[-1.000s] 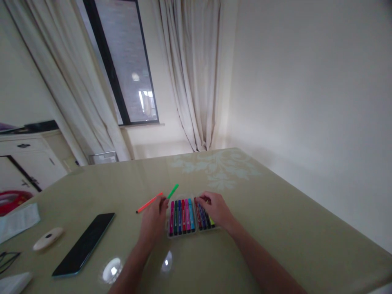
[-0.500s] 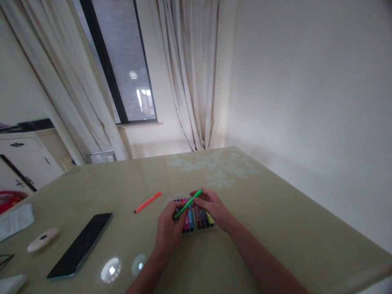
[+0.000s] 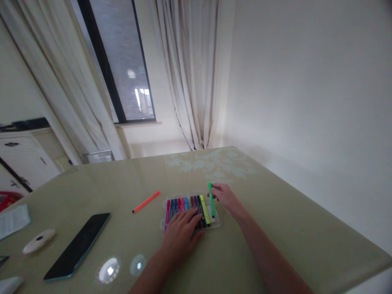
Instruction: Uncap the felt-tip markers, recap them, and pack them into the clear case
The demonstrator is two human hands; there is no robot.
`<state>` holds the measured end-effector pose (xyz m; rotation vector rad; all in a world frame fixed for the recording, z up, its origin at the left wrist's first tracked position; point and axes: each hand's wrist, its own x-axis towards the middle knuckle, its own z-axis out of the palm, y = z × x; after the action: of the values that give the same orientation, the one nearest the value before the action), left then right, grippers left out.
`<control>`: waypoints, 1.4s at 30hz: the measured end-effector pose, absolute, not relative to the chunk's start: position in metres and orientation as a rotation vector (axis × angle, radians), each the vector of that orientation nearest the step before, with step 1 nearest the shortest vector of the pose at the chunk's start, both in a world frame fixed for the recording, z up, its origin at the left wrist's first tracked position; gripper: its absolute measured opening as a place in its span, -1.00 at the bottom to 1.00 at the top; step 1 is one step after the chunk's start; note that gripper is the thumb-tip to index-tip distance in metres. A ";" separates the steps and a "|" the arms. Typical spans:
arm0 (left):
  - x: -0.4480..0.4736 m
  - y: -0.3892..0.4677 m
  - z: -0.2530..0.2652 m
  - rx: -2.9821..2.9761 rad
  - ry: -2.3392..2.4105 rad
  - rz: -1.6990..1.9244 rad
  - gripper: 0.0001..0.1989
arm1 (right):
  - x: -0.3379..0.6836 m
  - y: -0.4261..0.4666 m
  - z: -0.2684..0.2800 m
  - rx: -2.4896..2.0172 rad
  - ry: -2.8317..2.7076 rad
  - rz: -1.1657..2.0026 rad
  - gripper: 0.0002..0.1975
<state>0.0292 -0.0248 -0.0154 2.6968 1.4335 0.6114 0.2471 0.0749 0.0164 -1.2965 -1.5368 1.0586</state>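
A clear plastic case (image 3: pixel 217 221) lies on the table (image 3: pixel 263 228) with a row of felt-tip pens in several colours. Over the front of the row rests my left hand (image 3: pixel 183 228), fingers stretched out across the pens and hiding part of them. My right hand (image 3: pixel 225 196) pinches a green felt-tip pen (image 3: pixel 211 200) near its upper end. The pen stands at the case's right side, beside a yellow pen (image 3: pixel 205 210); whether its lower end touches the case I cannot tell. An orange felt-tip pen (image 3: pixel 146 202) lies on the table left of the case.
A black phone (image 3: pixel 78 245) lies on the table at the left. Beyond it are a white oval object (image 3: pixel 39 241) and a sheet of paper (image 3: pixel 14 220). A wall (image 3: pixel 306 122) runs along the table's right edge, and curtains (image 3: pixel 196 81) hang behind.
The green pen has moved from between both hands to the case's right side, now in my right hand only. My left hand has let go and spread over the pens.
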 end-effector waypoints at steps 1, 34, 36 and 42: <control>0.029 -0.025 -0.013 2.680 1.476 0.628 -0.58 | 0.247 0.075 0.014 -1.322 -1.604 1.041 -0.78; -0.007 -0.002 -0.005 2.401 1.849 0.836 -0.61 | 0.231 0.068 0.004 -1.520 -1.839 0.608 -0.88; -0.037 0.007 -0.005 2.199 2.294 0.767 -0.59 | 0.231 0.068 0.007 -1.506 -1.794 0.612 -0.88; -0.096 0.012 -0.005 1.748 2.707 0.490 -0.65 | 0.227 0.065 0.011 -1.441 -1.769 0.618 -0.88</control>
<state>-0.0958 0.0124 -0.0054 1.7481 2.7068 0.4901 0.2272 0.0654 0.0113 -1.4410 -1.7692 0.6183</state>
